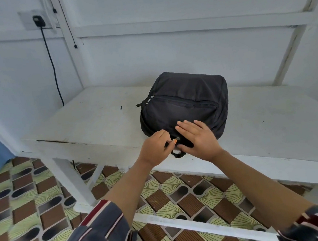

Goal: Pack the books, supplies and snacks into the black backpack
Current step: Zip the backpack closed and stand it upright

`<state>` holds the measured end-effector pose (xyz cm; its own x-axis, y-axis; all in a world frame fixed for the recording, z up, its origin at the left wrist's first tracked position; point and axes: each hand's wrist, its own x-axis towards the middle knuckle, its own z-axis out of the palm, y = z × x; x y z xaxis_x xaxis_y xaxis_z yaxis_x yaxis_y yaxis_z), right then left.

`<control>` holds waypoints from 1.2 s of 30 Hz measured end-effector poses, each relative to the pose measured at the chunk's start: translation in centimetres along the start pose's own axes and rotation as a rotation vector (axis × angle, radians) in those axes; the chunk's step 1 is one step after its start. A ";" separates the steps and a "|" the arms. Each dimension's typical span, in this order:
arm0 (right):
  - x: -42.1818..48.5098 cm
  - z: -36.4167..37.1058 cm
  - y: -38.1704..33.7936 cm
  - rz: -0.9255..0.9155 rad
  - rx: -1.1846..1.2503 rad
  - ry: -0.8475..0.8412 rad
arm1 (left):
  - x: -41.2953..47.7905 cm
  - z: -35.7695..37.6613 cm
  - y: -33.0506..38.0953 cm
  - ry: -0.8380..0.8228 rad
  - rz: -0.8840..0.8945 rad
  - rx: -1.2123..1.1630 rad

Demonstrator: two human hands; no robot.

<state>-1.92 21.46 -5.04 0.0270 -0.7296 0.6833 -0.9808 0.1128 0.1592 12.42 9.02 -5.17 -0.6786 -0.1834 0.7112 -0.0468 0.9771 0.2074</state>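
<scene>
Head view: the black backpack [184, 106] lies flat on the white tabletop [95, 119], front panel up, roughly midway along the tabletop's length. Its top end reaches the front edge, and its far end points toward the rear edge and the wall. A black carry loop [178, 155] at the top end hangs just over the front edge. A front-pocket zipper [181, 101] runs across the upper panel, with its metal slider [150, 99] at the left end of the track. The left hand [156, 148] is at the top end of the backpack, with the thumb and forefinger pinching a small metal zipper pull [176, 139] and the other fingers curled in. An orange-painted nail shows at the pinch point. The right hand [197, 138] rests flat on the backpack just beside the pull, with the fingers straight and slightly spread over the fabric and the thumb lying lower, near the carry loop. Both forearms are bare, and striped sleeves [100, 238] in grey, red and white show at the bottom of the frame. The tabletop paint is scuffed, with a crack along the front edge at the left. On the wall beyond the rear left corner, a black plug [37, 21] sits in a socket plate, and its cable [53, 68] drops behind the tabletop. The floor [26, 212] has a pattern of brown, green and black.
</scene>
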 end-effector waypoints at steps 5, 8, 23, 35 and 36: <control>0.8 1.8 -1.6 -0.022 -0.030 0.047 | 0.3 -0.9 -0.8 -0.085 0.139 0.008; 0.1 2.1 -1.7 -0.023 -0.080 0.106 | 0.7 -1.1 -1.2 -0.147 0.178 0.008; -0.1 1.9 -2.8 0.108 -0.251 0.052 | -0.2 -2.6 -7.9 -0.187 -0.046 -0.065; 7.5 3.6 -4.8 0.225 0.147 -0.253 | 1.0 -4.2 -8.5 -0.109 -0.030 -0.120; 7.8 3.9 -4.7 0.243 0.175 -0.263 | 1.0 -4.3 -8.6 -0.110 -0.034 -0.120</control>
<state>2.17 12.62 -3.22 -0.2380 -0.8463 0.4766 -0.9712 0.2034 -0.1240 15.30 -0.05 -3.40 -0.7545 -0.1968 0.6261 0.0127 0.9495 0.3136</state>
